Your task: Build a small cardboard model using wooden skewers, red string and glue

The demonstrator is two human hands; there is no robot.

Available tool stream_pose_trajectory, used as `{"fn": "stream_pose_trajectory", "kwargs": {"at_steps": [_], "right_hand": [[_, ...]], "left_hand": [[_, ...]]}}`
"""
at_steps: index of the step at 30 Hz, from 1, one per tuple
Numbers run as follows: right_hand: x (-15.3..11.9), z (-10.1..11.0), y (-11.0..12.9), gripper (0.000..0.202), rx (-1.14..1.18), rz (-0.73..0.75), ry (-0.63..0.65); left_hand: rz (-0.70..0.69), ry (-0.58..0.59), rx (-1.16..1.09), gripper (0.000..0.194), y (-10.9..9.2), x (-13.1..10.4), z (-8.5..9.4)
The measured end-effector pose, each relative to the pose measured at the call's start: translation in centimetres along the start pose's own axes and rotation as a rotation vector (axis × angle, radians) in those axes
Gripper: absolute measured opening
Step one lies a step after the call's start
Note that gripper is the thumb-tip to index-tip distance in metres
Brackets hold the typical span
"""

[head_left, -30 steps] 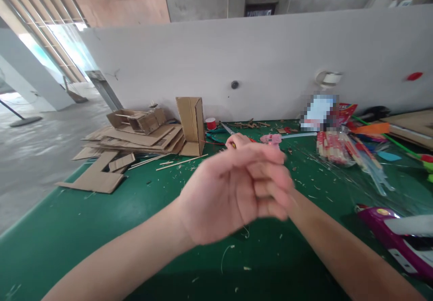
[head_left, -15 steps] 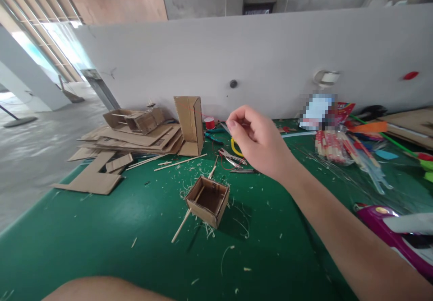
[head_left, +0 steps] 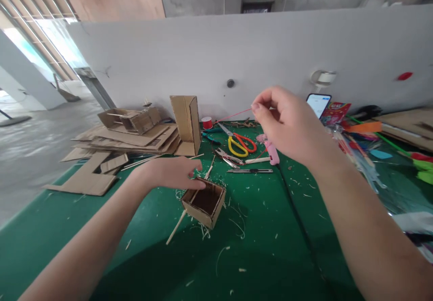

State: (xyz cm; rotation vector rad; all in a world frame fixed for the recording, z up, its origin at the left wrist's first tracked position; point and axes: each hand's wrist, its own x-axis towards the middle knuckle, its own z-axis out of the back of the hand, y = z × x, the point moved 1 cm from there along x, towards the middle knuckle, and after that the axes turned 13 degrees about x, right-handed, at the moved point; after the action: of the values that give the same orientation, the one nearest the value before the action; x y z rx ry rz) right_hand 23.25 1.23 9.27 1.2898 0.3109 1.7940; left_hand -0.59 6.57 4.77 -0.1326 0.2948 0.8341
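Raised above the back of the table, my right hand [head_left: 287, 122] pinches the end of a red thread [head_left: 233, 113]. The thread runs taut leftwards to a red spool [head_left: 206, 122] near the wall. My left hand [head_left: 174, 173] hovers by the back left edge of a small open-topped cardboard box [head_left: 202, 215], its thumb and fingers apart and holding nothing. I cannot tell whether the thumb touches the box. A thin wooden stick [head_left: 176, 227] passes through the box and sticks out at front and back.
Behind the box lie pliers [head_left: 229, 158], yellow-and-orange scissors [head_left: 238, 143], a utility knife [head_left: 250, 171] and a pink glue gun [head_left: 271, 153] with a black cord. Cardboard sheets [head_left: 135, 141] are stacked at left beside an upright cardboard piece [head_left: 187, 120]. A phone [head_left: 318, 104] leans at right.
My right hand has moved right and up, drawing the red thread out from the spool. My left hand has come in from the lower left to the box.
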Motion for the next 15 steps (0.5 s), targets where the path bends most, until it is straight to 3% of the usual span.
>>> {"fn": "stream_pose_trajectory", "kwargs": {"at_steps": [3,5,8,11,15], "right_hand": [[0.1,0.1,-0.4,0.015,-0.02,-0.008,0.014],[0.1,-0.1,-0.6,0.012,-0.013,-0.007,0.036],[0.1,-0.1,-0.8,0.01,0.012,-0.006,0.051],[0.3,0.4,-1.0,0.014,0.03,-0.026,0.051],[0.3,1.5,-0.9,0.018,0.097,-0.059,0.088]], "left_hand": [[-0.078,0.096,0.046,0.044,-1.0,0.7,-1.9],[-0.102,0.054,0.076,0.045,-1.7,0.7,-2.4],[-0.174,-0.07,0.051,0.041,-2.2,0.7,-1.8],[-0.256,-0.372,-0.002,0.037,-1.6,0.9,-0.9],[-0.27,-1.022,-0.01,0.036,-0.4,1.1,-1.0]]}}
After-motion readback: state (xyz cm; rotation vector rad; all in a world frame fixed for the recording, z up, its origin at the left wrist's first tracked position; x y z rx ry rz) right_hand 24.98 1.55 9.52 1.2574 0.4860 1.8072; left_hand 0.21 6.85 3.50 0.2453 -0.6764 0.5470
